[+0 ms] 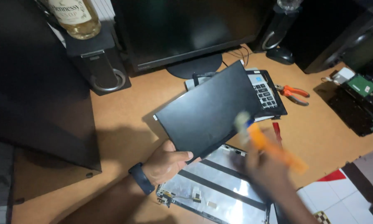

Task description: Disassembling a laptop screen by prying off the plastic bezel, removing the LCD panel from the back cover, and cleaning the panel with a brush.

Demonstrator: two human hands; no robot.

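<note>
A: Left hand (pixel 166 162)?
B: Fingers curled around the near edge of a thin black screen panel (pixel 209 108), thumb on top. It grips the panel and tilts it up off the desk. Dark watch on the wrist.

A: Right hand (pixel 266 166)?
B: Blurred. Fist clenched on the orange handle of a brush (pixel 264 140). The pale bristle end sits against the panel's right side, near its lower right corner.

A: Where is the panel exactly?
B: Middle of the scene, slanted, far corner up toward the monitor (pixel 182 29). It covers most of the laptop base (pixel 266 92) behind it, only the right part of the keyboard shows.

A: Under the hands?
B: A silver laptop lid shell (pixel 213 186) lies flat, near edge of the desk, black strips across it, small cable bits at its left corner.

A: Other stuff?
B: Orange-handled pliers (pixel 293 93) right of the laptop base. A red-handled tool (pixel 276 130) just beside the brush, partly hidden by it. Black mouse (pixel 280 55) far right of the monitor stand. Speaker (pixel 101 62) far left with a glass bottle (pixel 75 16) on top. A green circuit board (pixel 361 86) on a dark device at the right edge. White and red paper (pixel 336 195) near right.

A: Surface, room?
B: Brown wooden desk (pixel 124 108), dim light, strong shadows. Big dark flat piece (pixel 37 95) lies across the left side.
</note>
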